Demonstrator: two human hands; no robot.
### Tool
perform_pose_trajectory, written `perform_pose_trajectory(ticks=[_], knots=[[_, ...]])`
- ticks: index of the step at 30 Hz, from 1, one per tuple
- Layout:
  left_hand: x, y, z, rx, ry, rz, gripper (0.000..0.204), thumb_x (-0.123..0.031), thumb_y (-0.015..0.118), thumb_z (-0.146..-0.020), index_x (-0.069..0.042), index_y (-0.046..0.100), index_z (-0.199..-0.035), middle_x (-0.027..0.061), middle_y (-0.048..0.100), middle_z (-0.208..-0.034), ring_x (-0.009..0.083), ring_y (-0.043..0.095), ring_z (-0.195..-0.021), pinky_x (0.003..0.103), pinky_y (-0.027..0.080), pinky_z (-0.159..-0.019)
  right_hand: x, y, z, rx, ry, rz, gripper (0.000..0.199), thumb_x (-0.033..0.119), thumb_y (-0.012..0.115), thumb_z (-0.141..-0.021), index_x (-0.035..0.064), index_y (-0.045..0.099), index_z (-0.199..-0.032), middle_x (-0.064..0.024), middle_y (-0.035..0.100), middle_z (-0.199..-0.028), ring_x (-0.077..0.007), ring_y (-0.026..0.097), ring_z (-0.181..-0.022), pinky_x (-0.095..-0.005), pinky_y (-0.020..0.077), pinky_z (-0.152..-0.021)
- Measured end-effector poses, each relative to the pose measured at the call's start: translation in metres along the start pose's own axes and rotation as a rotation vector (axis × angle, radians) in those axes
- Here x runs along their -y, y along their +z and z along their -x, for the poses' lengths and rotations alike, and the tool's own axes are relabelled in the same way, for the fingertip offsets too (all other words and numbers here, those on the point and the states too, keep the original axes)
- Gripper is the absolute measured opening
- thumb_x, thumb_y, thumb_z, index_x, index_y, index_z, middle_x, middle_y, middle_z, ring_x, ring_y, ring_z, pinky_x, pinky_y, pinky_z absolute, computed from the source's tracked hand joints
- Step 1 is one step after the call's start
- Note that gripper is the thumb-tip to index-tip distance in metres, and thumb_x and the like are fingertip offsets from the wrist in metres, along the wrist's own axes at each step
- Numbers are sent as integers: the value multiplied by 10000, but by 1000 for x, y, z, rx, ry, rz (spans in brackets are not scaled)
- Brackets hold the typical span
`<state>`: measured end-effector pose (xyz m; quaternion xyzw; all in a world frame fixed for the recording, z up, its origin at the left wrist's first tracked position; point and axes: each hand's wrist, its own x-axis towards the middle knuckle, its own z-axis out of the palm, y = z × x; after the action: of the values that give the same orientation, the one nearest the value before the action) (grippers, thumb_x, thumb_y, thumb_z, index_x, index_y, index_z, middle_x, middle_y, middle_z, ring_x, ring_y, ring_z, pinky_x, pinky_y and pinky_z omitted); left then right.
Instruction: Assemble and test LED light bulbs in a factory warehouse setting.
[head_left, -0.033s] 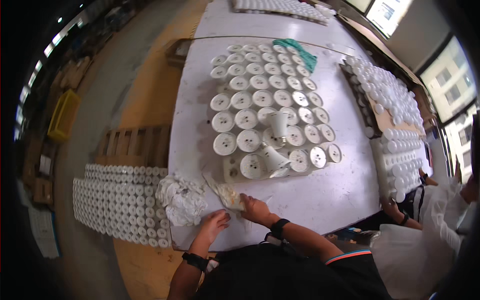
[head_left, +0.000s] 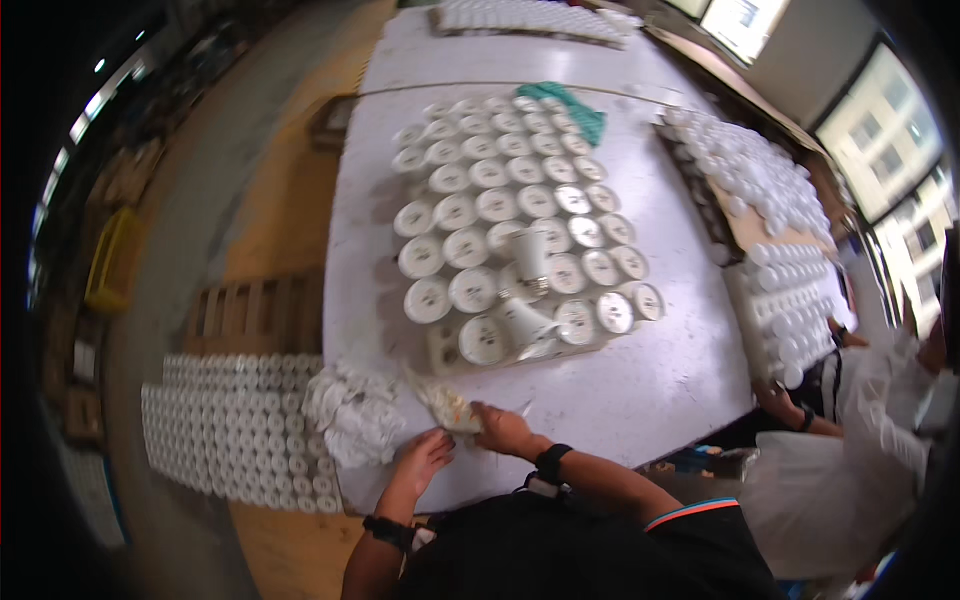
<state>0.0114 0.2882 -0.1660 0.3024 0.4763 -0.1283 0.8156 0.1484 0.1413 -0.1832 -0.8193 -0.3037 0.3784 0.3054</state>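
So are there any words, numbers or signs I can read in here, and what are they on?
None can be read.
White cups: tiny dark marks, too small to make out.
Crumpled bag at the right hand: orange-yellow specks, too blurred to tell if they're print.
Pale patch at the far left: too blurred to read.

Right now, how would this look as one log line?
right hand: holding yellowish bundle; left hand: near bundle; nearby: crumpled white heap; ahead: white cups in rows
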Motion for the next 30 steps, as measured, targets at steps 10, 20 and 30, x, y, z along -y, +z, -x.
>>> perform_pose_trajectory(ticks=[10, 20, 30], knots=[[126, 94, -23, 190, 498, -563, 450, -182, 562, -832, 26, 436, -1211, 183, 523, -1127, 269, 516, -983, 363, 401, -868, -114, 33, 144, 72, -175, -198, 356, 266, 629, -746, 31, 553, -1003, -149, 603, -858, -280, 562, -782, -392, 446, -686], [115, 157, 31, 132, 956, -746, 484, -143, 588, -816, 38, 407, -1227, 187, 546, -1081, 260, 544, -933, 350, 433, -821, -64, -66, 168, -184, -295, -731, 425, 314, 645, -767, 40, 543, -1076, -150, 596, -925, -242, 596, -733, -319, 475, -635], [78, 270, 75, 596, 789, -957, 538, -61, 566, -798, 45, 317, -1264, 164, 521, -1125, 205, 550, -1012, 296, 433, -860, -83, -148, 188, -260, -390, -1219, 386, 174, 667, -758, 18, 486, -1061, -38, 559, -945, -105, 522, -862, -254, 444, -741]])
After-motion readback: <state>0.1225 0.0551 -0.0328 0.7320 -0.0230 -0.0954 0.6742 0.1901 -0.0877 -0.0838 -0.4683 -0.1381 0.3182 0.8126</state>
